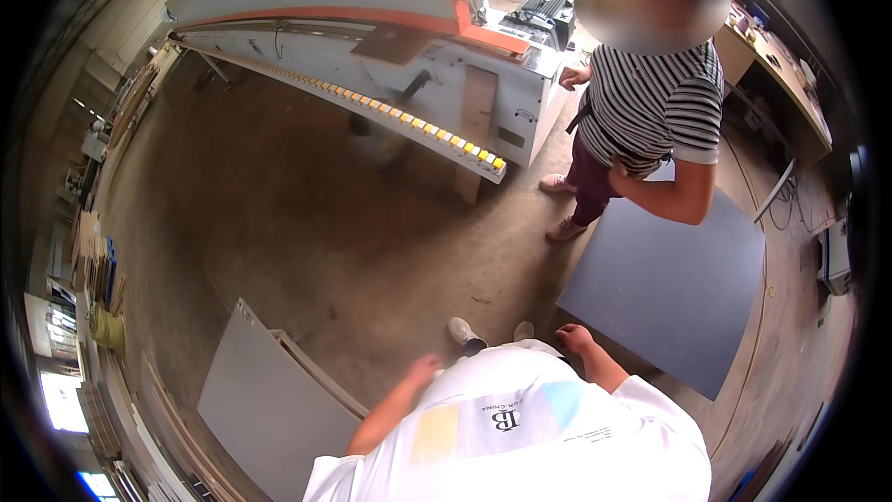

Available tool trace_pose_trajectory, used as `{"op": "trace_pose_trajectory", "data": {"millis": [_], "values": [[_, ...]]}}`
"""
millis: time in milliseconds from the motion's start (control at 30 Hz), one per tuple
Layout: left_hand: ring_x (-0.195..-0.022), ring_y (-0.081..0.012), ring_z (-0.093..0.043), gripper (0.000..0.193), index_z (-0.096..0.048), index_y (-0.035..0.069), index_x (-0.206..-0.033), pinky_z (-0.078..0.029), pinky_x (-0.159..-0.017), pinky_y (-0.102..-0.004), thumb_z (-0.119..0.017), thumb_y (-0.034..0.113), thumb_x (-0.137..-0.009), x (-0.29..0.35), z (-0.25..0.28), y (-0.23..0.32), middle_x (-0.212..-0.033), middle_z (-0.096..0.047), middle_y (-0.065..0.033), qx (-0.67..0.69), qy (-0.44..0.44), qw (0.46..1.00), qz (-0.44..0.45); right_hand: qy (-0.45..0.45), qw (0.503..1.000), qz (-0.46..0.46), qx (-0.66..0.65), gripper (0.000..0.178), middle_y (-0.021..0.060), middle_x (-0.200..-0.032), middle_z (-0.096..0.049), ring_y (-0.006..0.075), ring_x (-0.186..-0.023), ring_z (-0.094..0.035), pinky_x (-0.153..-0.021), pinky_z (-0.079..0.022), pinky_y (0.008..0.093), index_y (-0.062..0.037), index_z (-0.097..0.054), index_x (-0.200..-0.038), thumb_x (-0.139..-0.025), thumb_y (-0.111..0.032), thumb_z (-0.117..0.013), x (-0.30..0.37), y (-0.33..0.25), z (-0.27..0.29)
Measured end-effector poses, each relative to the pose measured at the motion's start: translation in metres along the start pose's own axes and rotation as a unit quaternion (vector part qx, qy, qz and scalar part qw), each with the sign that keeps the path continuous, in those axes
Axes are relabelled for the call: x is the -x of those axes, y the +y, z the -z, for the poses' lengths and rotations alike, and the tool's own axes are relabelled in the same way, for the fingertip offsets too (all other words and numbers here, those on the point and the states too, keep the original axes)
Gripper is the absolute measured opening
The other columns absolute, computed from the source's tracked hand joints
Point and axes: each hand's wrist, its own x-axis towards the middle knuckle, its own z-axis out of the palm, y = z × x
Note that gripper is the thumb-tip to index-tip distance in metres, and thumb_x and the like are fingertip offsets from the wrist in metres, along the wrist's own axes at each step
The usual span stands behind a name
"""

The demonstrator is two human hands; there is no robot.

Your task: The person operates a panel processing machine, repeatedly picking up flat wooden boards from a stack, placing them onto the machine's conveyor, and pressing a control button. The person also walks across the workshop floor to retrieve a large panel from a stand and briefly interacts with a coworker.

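My left hand (425, 370) hangs at the left side of my white T-shirt, smeared by motion, so its fingers cannot be made out. A grey panel (265, 409) lies low to the left, nearest to that hand but apart from it. On my other side, my right hand (574, 338) hangs with its fingers loosely curled in, and I see nothing held in it. Nearest to it is a large dark-grey board (669, 284) lying flat at the right; a gap shows between hand and board.
A co-worker in a striped shirt (641, 107) stands between the board and a long white-and-orange machine (534, 116) with a row of yellow and white rollers (400, 114). A desk (785, 84) stands far right. Stacked boards (90, 246) line the left side. Brown concrete floor (307, 232) lies ahead.
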Motion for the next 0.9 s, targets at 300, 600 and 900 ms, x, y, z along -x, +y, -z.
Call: {"op": "trace_pose_trajectory", "data": {"millis": [300, 600, 900], "values": [[-0.116, -0.0331, -0.066, 0.038, -0.07, 0.008, -0.125, -0.052, -0.099, -0.0435, -0.068, 0.026, -0.091, 0.007, -0.011, 0.002, -0.125, -0.07, -0.0166, 0.016, -0.004, 0.999, 0.043, -0.024, 0.999, -0.029, 0.003, 0.027, 0.0086, -0.097, -0.076, 0.0194, -0.081, -0.073, -0.072, -0.059, 0.0345, -0.0037, -0.074, -0.114, -0.098, -0.024, -0.067, 0.005, -0.033, 0.01], [-0.112, -0.0271, -0.067, 0.036, -0.069, 0.008, -0.125, -0.054, -0.093, -0.0408, -0.065, 0.009, -0.089, 0.005, -0.006, -0.004, -0.124, -0.071, -0.014, 0.07, -0.005, 0.997, 0.045, -0.008, 0.999, 0.004, 0.049, 0.027, 0.0098, -0.095, -0.077, 0.0201, -0.08, -0.073, -0.074, -0.059, 0.0346, -0.0015, -0.074, -0.113, -0.098, -0.023, -0.067, -0.006, -0.04, 0.01], [-0.1, -0.0284, -0.07, 0.033, -0.071, 0.008, -0.121, -0.056, -0.088, -0.0432, -0.064, 0.03, -0.096, -0.007, 0.012, -0.009, -0.114, -0.073, -0.0164, 0.06, 0.02, 0.997, 0.037, -0.025, 0.997, -0.032, 0.066, 0.037, 0.0152, -0.113, -0.075, 0.0296, -0.103, -0.071, -0.096, -0.053, 0.0401, -0.0111, -0.076, -0.119, -0.094, -0.037, -0.066, -0.02, -0.032, -0.003]]}}
